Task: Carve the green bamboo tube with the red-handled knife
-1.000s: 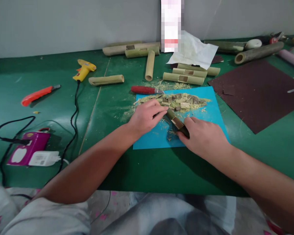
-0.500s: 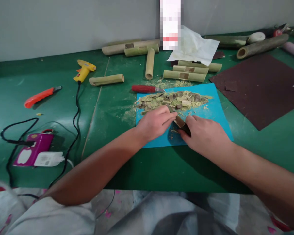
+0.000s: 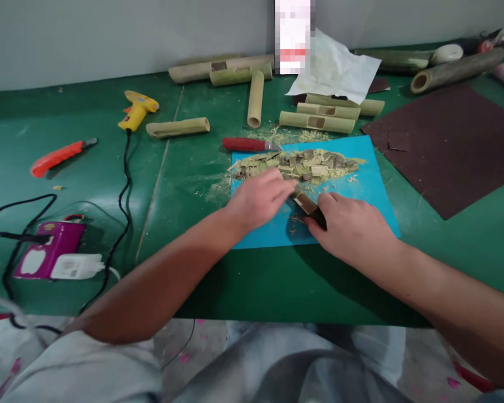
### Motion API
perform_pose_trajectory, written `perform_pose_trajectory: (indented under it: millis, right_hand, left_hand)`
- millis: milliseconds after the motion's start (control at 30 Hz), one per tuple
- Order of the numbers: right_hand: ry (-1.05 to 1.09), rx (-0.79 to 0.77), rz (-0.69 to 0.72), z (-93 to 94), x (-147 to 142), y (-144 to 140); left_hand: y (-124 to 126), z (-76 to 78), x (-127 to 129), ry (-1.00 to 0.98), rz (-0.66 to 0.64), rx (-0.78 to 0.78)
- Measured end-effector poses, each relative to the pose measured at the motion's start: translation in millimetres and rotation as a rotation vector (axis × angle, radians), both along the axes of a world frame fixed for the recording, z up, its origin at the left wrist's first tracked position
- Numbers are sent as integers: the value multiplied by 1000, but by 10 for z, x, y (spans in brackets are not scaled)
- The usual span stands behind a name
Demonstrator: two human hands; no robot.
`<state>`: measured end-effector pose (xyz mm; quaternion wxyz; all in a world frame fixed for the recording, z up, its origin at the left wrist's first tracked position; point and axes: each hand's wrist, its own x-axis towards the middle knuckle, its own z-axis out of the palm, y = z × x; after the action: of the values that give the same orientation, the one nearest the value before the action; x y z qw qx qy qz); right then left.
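Note:
A short dark bamboo tube [image 3: 306,202] with a rectangular opening cut in its upper side lies slantwise between my hands, over the blue sheet [image 3: 260,229]. Wrapped round its near end is my right hand [image 3: 353,221]. The fingers of my left hand [image 3: 262,196] are closed at its far end, partly hiding it. Just beyond my hands, a heap of bamboo chips and shavings [image 3: 296,165] spreads across the sheet. A red-handled knife [image 3: 246,144] rests along the sheet's far left edge.
Behind the sheet lie several bamboo tubes [image 3: 298,121] and a white paper [image 3: 336,70]. A yellow glue gun [image 3: 138,112], an orange cutter [image 3: 59,159] and a purple power strip [image 3: 52,249] with cables occupy the left. To the right is a dark brown sheet [image 3: 449,151].
My left hand has shifted slightly left along the bamboo tube, baring more of its opening. My right hand keeps its grip. The whole view has tilted a little.

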<state>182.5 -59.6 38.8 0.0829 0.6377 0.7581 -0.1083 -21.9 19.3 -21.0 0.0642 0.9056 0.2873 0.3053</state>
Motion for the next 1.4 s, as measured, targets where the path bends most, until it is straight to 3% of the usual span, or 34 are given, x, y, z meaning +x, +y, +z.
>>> perform_pose_trajectory:
  millis: [267, 400, 500, 600, 1400]
  right_hand:
    - [-4, -39, -9, 25, -17, 0]
    - [-7, -62, -7, 32, -16, 5]
    - [-9, -53, -11, 32, -15, 3]
    - [-7, -52, -10, 29, -14, -1]
    - [-10, -79, -14, 25, -22, -9]
  left_hand:
    - [-29, 32, 21, -66, -7, 10]
    - [-21, 35, 8, -29, -33, 20]
    - [-24, 34, 6, -30, 33, 29]
    - [-28, 25, 7, 4, -17, -12]
    - [-38, 36, -20, -21, -9, -11]
